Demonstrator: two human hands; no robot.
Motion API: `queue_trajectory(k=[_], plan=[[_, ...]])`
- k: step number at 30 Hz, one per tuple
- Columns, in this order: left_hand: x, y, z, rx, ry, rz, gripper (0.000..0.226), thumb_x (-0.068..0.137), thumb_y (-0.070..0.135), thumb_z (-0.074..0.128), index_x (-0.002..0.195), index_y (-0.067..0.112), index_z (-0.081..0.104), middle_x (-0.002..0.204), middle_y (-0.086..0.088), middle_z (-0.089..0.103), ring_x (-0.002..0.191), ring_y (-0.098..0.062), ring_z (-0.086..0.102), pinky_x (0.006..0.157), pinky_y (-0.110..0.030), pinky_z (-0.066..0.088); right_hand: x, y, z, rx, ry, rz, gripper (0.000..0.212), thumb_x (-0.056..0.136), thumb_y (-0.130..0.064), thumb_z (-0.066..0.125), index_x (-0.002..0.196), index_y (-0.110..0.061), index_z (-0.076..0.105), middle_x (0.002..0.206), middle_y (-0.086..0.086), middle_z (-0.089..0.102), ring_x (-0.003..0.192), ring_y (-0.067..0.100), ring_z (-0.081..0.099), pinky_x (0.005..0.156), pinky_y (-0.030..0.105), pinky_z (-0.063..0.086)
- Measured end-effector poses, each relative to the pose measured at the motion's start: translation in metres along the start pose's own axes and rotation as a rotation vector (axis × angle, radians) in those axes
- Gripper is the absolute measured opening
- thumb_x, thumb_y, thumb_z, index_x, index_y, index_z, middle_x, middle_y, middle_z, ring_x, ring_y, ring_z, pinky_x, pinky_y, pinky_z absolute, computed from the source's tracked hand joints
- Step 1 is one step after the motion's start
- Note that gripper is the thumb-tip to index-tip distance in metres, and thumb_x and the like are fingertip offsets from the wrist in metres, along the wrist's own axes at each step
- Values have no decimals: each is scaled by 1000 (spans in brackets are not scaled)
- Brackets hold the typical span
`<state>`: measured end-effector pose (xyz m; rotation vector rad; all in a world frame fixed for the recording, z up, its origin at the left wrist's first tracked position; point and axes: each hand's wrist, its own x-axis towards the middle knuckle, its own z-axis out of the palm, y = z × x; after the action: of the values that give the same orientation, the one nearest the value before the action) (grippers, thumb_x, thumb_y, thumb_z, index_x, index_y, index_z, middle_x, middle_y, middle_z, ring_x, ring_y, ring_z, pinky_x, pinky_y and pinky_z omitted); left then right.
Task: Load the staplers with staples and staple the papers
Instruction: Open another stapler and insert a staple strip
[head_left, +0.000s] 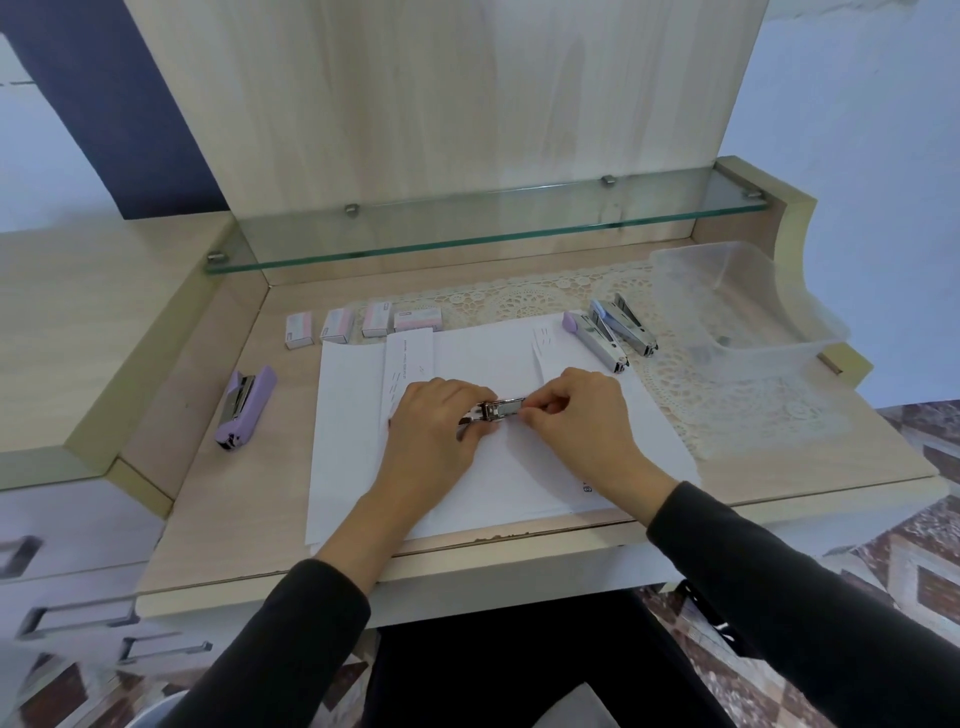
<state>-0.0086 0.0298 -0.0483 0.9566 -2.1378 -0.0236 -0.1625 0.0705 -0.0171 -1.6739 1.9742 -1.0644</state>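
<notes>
A metal stapler (501, 408) lies over the white papers (498, 467) at the middle of the desk. My left hand (434, 423) grips its left end, and my right hand (576, 415) pinches its right end with curled fingers. Whether staples are inside is hidden. A purple stapler (244, 408) lies opened at the left of the papers. Two more staplers (608, 332) lie opened at the back right on the lace mat. Several small staple boxes (363, 325) stand in a row behind the papers.
A clear plastic container (727, 301) sits at the back right on a lace mat (737, 405). A glass shelf (483, 228) runs above the desk's back. Drawers (78, 613) are at the lower left. The desk's front edge (519, 540) is near my forearms.
</notes>
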Motion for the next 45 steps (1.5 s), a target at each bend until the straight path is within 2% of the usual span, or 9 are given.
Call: queue_trajectory(k=[8, 18, 22, 25, 30, 35, 39, 43, 45], plan=[[-1, -2, 1, 4, -18, -38, 20, 67, 16, 70, 86, 9, 69, 80, -2, 70, 79, -9, 50, 76, -20, 32, -1, -7, 5, 98, 47, 39, 8, 74, -16, 71, 67, -11, 69, 56, -16, 46, 58, 5, 44, 53, 14, 32], [0, -1, -1, 7, -38, -36, 21, 67, 16, 69, 87, 11, 69, 80, 0, 69, 77, -9, 50, 74, -21, 31, -1, 5, -6, 227, 17, 65, 11, 73, -9, 71, 63, -12, 65, 57, -9, 51, 53, 5, 43, 56, 16, 34], [0, 0, -2, 28, -57, -50, 22, 67, 18, 69, 88, 11, 69, 79, 0, 70, 72, -17, 60, 74, -21, 32, 0, 8, -11, 283, -4, 79, 19, 74, -8, 71, 59, -17, 61, 54, -8, 50, 49, 4, 43, 48, 8, 35], [1, 1, -3, 35, -68, -64, 23, 68, 19, 68, 88, 8, 70, 78, -3, 70, 69, -22, 64, 74, -22, 36, 1, 10, -18, 357, 6, 70, 24, 74, -6, 70, 57, -19, 59, 54, -6, 52, 45, 1, 42, 47, 8, 33], [1, 2, -2, 33, -95, -117, 24, 75, 24, 63, 89, 6, 70, 79, -6, 70, 68, -26, 64, 68, -31, 43, 10, 10, -36, 454, -17, 42, 18, 78, -4, 67, 65, -14, 60, 60, 1, 60, 46, 5, 54, 45, 14, 44], [1, 1, -3, 21, -115, -129, 26, 80, 30, 61, 93, 9, 70, 84, -4, 71, 74, -24, 64, 68, -35, 49, 27, 10, -58, 332, 22, -5, 20, 79, -1, 65, 68, -15, 56, 62, 1, 62, 43, 2, 57, 46, 17, 49], [1, 1, -2, 21, -115, -129, 27, 80, 32, 60, 93, 10, 70, 85, -3, 70, 75, -23, 63, 67, -36, 50, 47, 13, -89, 154, 103, -69, 10, 82, -6, 63, 84, -16, 61, 71, 5, 66, 43, -3, 56, 49, 13, 50], [1, 1, -3, 17, -112, -132, 28, 81, 33, 58, 95, 12, 70, 85, -2, 70, 75, -22, 63, 66, -35, 50, 69, 24, -123, 49, 201, -65, 19, 82, -13, 64, 72, -29, 64, 70, -4, 67, 47, -4, 58, 55, 24, 53], [0, 1, -3, 11, -111, -135, 28, 80, 33, 58, 95, 12, 70, 85, -1, 70, 75, -22, 63, 66, -34, 49, 77, 31, -135, 57, 222, -43, 13, 83, -10, 62, 77, -20, 66, 73, 1, 67, 44, -5, 56, 50, 16, 50]])
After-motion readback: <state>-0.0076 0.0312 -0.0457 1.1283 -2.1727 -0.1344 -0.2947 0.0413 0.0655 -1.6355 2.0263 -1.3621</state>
